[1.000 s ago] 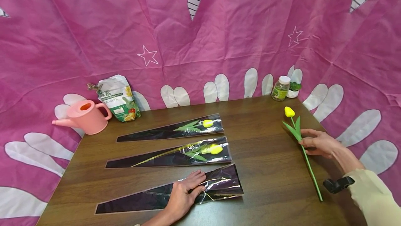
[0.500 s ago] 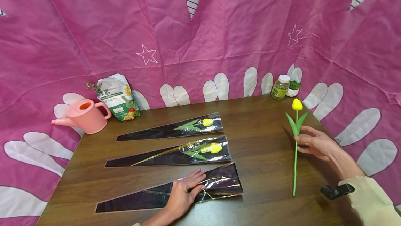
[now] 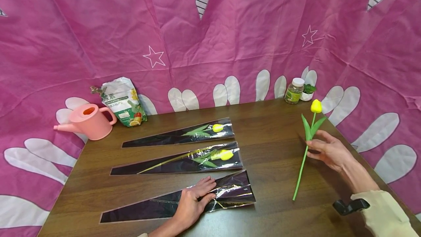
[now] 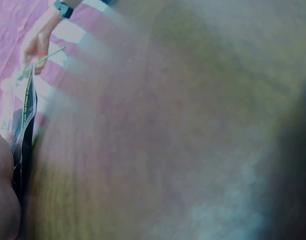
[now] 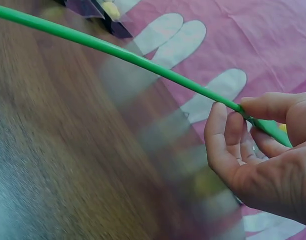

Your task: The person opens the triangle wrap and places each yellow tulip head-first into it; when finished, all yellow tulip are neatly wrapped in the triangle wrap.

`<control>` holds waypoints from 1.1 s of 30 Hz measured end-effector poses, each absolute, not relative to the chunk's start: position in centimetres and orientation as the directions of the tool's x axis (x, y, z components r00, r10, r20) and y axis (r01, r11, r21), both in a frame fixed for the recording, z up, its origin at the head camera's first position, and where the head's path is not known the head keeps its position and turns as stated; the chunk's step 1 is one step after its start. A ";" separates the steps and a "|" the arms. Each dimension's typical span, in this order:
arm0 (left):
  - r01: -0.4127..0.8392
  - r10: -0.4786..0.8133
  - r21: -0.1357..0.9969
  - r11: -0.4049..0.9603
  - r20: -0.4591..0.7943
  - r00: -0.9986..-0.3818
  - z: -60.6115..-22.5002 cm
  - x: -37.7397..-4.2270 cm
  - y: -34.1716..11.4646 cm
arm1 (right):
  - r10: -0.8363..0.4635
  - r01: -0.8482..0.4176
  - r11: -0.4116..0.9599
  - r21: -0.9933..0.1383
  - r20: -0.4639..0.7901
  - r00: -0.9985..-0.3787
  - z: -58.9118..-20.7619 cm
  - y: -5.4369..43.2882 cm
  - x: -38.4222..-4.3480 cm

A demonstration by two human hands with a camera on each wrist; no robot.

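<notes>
My right hand [image 3: 332,152] pinches a yellow artificial tulip [image 3: 316,106] at the stem just below its leaves, above the table's right side. In the right wrist view the green stem [image 5: 142,62] runs from my thumb and fingertips toward the upper left. My left hand [image 3: 196,199] rests with extended fingers on the nearest black, clear-fronted flower sleeve [image 3: 138,209]. No flower shows in this sleeve, though my hand covers its middle. Its wide end faces right, and the left wrist view shows the sleeve [image 4: 27,115] edge-on, its layers parted at the mouth.
Two more sleeves, a middle one [image 3: 131,169] and a far one [image 3: 144,142], each hold a yellow tulip. At the back left stand a pink watering can [image 3: 93,125] and a clipped bag [image 3: 120,102]. A lidded jar [image 3: 294,91] and small potted plant [image 3: 308,92] stand at the back right.
The tulip has turned in my right hand: its lower stem end has swung left and its bloom has shifted right and away. My left hand keeps its place on the sleeve.
</notes>
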State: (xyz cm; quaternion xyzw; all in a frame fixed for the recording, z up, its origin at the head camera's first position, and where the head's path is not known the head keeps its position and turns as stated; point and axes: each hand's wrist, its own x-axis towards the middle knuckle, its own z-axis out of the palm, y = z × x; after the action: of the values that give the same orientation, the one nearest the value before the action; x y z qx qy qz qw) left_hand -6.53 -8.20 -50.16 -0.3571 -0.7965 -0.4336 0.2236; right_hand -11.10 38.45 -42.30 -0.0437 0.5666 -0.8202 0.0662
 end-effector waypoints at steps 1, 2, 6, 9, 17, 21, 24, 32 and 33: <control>0.764 0.376 0.530 0.369 0.666 -0.644 -50.2 -6.5 -8.2 | -0.156 0.054 -0.360 -0.931 0.003 -0.988 -42.2 38.3 -11.0; 0.764 0.376 0.529 0.369 0.667 -0.644 -50.2 -6.5 -8.2 | -0.153 0.047 -0.367 -0.929 0.010 -0.988 -42.2 38.1 -11.0; 0.764 0.377 0.527 0.372 0.667 -0.643 -50.1 -6.6 -8.2 | -0.128 0.027 -0.376 -0.926 0.023 -0.992 -41.9 37.3 -10.7; 0.763 0.376 0.527 0.373 0.666 -0.644 -50.2 -6.5 -8.2 | -0.103 0.017 -0.385 -0.923 0.025 -0.994 -41.7 36.8 -10.6; 0.753 0.378 0.541 0.374 0.652 -0.657 -50.4 -6.5 -8.3 | -0.058 -0.014 -0.400 -0.916 0.041 -0.997 -41.1 35.5 -10.1; 0.758 0.377 0.532 0.376 0.660 -0.650 -50.4 -6.5 -8.2 | -0.038 -0.041 -0.397 -0.917 0.061 -0.997 -40.9 34.6 -9.8; 0.765 0.375 0.522 0.376 0.669 -0.641 -50.3 -6.5 -8.2 | -0.019 -0.065 -0.408 -0.911 0.079 -0.997 -40.9 33.9 -9.5; 0.773 0.373 0.516 0.369 0.679 -0.632 -50.2 -6.5 -8.2 | 0.024 -0.107 -0.477 -0.872 0.109 -0.994 -41.2 32.5 -8.9; 0.772 0.372 0.517 0.369 0.679 -0.633 -50.2 -6.5 -8.1 | 0.025 -0.113 -0.477 -0.872 0.115 -0.993 -41.2 32.3 -8.9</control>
State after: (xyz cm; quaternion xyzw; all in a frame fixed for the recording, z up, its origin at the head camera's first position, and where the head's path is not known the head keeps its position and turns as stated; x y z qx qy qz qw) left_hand -6.52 -8.15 -50.19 -0.3603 -0.7942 -0.4308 0.2320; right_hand -8.85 32.30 -41.24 -0.0429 0.5099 -0.8583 -0.0401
